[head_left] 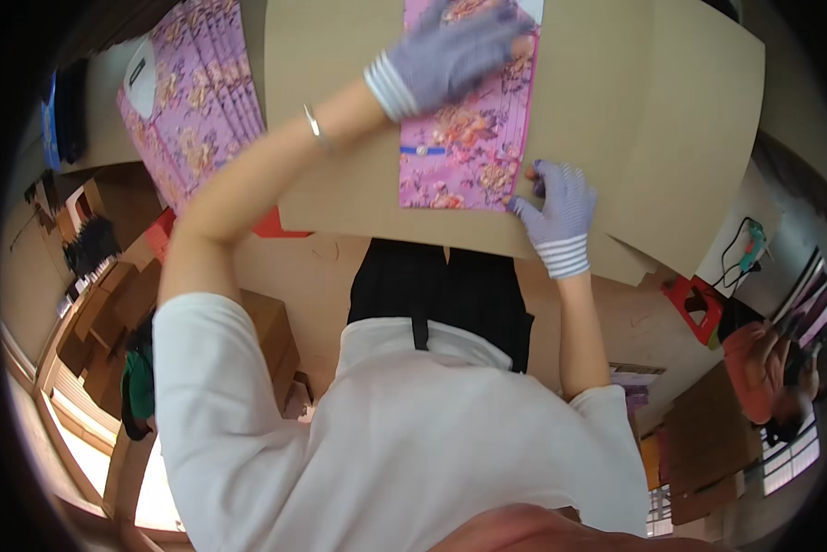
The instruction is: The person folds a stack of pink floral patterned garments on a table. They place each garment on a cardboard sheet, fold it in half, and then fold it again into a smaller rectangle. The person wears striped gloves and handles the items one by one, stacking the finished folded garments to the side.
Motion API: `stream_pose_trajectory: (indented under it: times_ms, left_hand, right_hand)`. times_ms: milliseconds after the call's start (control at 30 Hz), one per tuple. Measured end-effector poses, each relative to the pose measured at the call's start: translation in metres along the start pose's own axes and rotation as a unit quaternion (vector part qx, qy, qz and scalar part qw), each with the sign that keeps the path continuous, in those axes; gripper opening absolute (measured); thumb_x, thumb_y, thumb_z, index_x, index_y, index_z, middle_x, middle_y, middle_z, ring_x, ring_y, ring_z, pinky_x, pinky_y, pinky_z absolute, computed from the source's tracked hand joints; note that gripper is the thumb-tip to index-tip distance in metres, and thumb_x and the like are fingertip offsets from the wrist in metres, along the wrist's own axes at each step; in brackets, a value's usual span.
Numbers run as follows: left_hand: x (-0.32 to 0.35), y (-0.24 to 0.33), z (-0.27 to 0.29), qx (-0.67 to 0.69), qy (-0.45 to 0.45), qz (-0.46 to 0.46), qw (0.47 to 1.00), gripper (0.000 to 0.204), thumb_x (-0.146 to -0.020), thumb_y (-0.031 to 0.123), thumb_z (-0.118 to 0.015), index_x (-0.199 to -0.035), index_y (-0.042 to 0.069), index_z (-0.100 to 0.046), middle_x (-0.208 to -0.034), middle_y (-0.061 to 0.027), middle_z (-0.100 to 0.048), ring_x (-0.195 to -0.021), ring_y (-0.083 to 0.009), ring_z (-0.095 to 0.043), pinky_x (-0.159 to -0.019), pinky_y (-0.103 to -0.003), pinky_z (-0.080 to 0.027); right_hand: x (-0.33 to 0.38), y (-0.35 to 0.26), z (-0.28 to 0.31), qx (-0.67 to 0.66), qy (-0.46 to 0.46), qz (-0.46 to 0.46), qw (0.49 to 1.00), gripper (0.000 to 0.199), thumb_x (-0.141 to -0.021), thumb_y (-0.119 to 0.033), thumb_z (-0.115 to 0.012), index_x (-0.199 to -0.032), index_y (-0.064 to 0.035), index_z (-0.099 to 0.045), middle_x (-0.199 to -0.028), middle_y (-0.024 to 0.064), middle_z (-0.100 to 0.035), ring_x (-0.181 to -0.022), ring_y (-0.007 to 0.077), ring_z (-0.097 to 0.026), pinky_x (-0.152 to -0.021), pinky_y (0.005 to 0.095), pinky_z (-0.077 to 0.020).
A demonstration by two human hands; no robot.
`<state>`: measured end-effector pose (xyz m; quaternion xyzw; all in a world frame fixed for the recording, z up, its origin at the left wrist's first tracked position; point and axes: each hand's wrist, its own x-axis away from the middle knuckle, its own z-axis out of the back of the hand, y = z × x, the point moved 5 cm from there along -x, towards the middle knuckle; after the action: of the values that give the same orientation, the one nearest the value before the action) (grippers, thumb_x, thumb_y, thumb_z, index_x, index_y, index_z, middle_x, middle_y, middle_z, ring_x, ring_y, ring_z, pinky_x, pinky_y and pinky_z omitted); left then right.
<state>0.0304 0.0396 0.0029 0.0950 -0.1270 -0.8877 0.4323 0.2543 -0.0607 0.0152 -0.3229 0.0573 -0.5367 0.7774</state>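
A folded pink-purple floral garment (464, 129) lies flat on a brown cardboard surface (335, 189). A thin blue band (421, 150) with a small pale piece crosses its left side. My left hand (455, 57), in a grey-purple glove with a striped cuff, lies across the garment's upper part, fingers stretched out and slightly blurred. At the lower right corner, my right hand (563, 207) in a matching glove rests with thumb and fingers apart, the thumb touching the garment's edge. A corner of white sheet (531, 9) shows beyond my left hand.
Several similar floral garments (202, 97) lie overlapped at the far left. Red pieces (283, 224) show under the cardboard's near edge. On the right are a red stool-like object (694, 308), a green tool with a cord (753, 244) and another person (768, 368). Cardboard boxes (101, 322) stand at left.
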Motion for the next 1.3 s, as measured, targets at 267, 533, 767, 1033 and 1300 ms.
stream_pose_trajectory:
  times_ms: [267,533,767,1033,1300]
  left_hand:
    - [0.107,0.136,-0.017,0.142,0.042,0.084,0.985,0.073,-0.081,0.017,-0.062,-0.149,0.010,-0.036,-0.154,-0.0152,-0.037,-0.143,-0.0341,-0.035,-0.118,-0.056,-0.019]
    - [0.025,0.039,0.011,-0.066,0.095,0.189,0.975,0.059,-0.083,0.026,-0.059,-0.139,0.009,-0.048,-0.152,-0.0181,-0.036,-0.141,-0.0426,-0.030,-0.113,-0.063,-0.022]
    - [0.040,0.061,0.005,-0.060,0.098,0.189,0.975,0.059,-0.081,0.024,-0.059,-0.136,0.007,-0.049,-0.150,-0.0188,-0.036,-0.140,-0.0440,-0.029,-0.112,-0.066,-0.022]
    - [0.033,0.069,0.015,-0.062,0.049,0.218,0.973,0.058,-0.086,0.022,-0.059,-0.139,0.003,-0.046,-0.149,-0.0208,-0.038,-0.139,-0.0440,-0.032,-0.114,-0.060,-0.024]
    - [0.031,0.058,-0.006,-0.106,0.058,0.203,0.972,0.052,-0.087,0.033,-0.063,-0.138,0.026,-0.056,-0.154,-0.0064,-0.038,-0.141,-0.0377,-0.034,-0.111,-0.067,-0.020]
  right_hand:
    - [0.010,0.007,0.032,-0.150,0.050,0.099,0.983,0.038,-0.077,-0.019,-0.076,-0.112,-0.0104,-0.063,-0.107,0.0080,-0.065,-0.103,0.0295,-0.060,-0.091,0.0416,-0.0455]
    - [0.009,0.201,0.204,-0.155,0.236,-0.211,0.936,0.044,-0.101,-0.034,-0.052,-0.124,0.0024,-0.060,-0.119,0.0131,-0.066,-0.107,0.0234,-0.063,-0.095,0.0343,-0.0482]
    - [0.003,0.070,0.194,-0.352,0.226,-0.050,0.907,0.052,-0.104,-0.040,-0.043,-0.134,0.0005,-0.053,-0.133,0.0146,-0.057,-0.123,0.0275,-0.053,-0.108,0.0402,-0.0390]
    - [-0.072,0.009,0.042,0.238,0.285,-0.006,0.929,0.071,-0.084,-0.062,-0.062,-0.134,-0.0120,-0.056,-0.149,0.0181,-0.040,-0.135,0.0455,-0.036,-0.102,0.0592,-0.0362]
    - [-0.094,0.004,0.033,0.291,0.294,-0.027,0.910,0.070,-0.076,-0.063,-0.069,-0.128,-0.0176,-0.061,-0.149,0.0114,-0.043,-0.136,0.0395,-0.035,-0.098,0.0649,-0.0314]
